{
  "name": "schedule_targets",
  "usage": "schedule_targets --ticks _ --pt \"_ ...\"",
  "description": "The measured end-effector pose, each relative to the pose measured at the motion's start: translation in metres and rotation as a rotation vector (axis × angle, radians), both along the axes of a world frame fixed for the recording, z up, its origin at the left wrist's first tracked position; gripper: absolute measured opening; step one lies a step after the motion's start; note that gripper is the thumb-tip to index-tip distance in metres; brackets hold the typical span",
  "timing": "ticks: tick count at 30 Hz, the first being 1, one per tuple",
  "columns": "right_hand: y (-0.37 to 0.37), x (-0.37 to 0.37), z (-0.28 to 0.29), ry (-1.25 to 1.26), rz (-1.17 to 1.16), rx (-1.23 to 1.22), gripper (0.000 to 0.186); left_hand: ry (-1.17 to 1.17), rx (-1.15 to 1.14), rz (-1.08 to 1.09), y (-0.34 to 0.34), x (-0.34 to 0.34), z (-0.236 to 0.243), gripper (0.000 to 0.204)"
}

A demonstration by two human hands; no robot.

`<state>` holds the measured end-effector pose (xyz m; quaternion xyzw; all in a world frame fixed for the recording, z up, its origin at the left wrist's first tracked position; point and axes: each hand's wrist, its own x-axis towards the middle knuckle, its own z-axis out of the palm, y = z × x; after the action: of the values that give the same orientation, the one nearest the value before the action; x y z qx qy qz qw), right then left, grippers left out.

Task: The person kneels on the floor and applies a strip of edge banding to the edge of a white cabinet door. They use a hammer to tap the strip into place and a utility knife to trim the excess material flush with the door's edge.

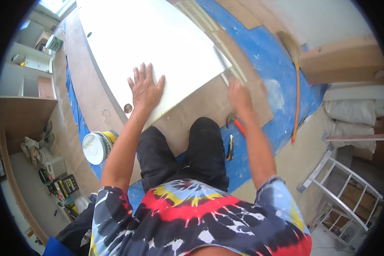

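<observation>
A large white panel point(158, 38), like a door, lies flat in front of me with its near end by my knees. My left hand point(146, 89) rests on it, palm down and fingers spread, near a round hole point(128, 108). Beside the panel's right corner is my right hand point(240, 97), closed and smeared by motion. A blurred grey strip point(222, 57) lies along that edge, just beyond my right fingers; whether they hold it is unclear. Below my right wrist are a hammer point(239, 126) with a red handle and a dark, slim hand tool point(230, 147).
Brown board point(175, 123) and blue sheeting point(245, 164) cover the floor. A white-lidded bucket point(94, 148) stands left of my left forearm, another bucket point(54, 43) farther off. At right are a broom point(297, 89), a cardboard box point(343, 59) and a metal ladder point(343, 187).
</observation>
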<state>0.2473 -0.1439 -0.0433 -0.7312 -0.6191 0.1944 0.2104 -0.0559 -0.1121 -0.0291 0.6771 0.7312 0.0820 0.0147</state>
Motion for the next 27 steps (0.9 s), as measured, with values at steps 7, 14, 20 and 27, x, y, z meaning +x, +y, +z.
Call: schedule_targets --ticks 7,14,20,27 --pt "-0.057 -0.012 0.000 -0.066 0.060 -0.174 0.045 -0.015 -0.005 -0.001 -0.004 -0.001 -0.005 0.072" --pt "-0.059 -0.023 -0.008 0.009 0.048 -0.059 0.042 0.017 -0.005 0.020 0.000 -0.001 -0.005 0.070" --pt "-0.053 -0.011 -0.003 -0.050 0.043 -0.133 0.043 -0.021 0.049 -0.019 -0.004 -0.002 -0.007 0.072" --pt "-0.092 -0.015 -0.093 -0.069 0.202 -0.387 0.043 -0.021 -0.002 0.021 0.002 0.000 -0.003 0.071"
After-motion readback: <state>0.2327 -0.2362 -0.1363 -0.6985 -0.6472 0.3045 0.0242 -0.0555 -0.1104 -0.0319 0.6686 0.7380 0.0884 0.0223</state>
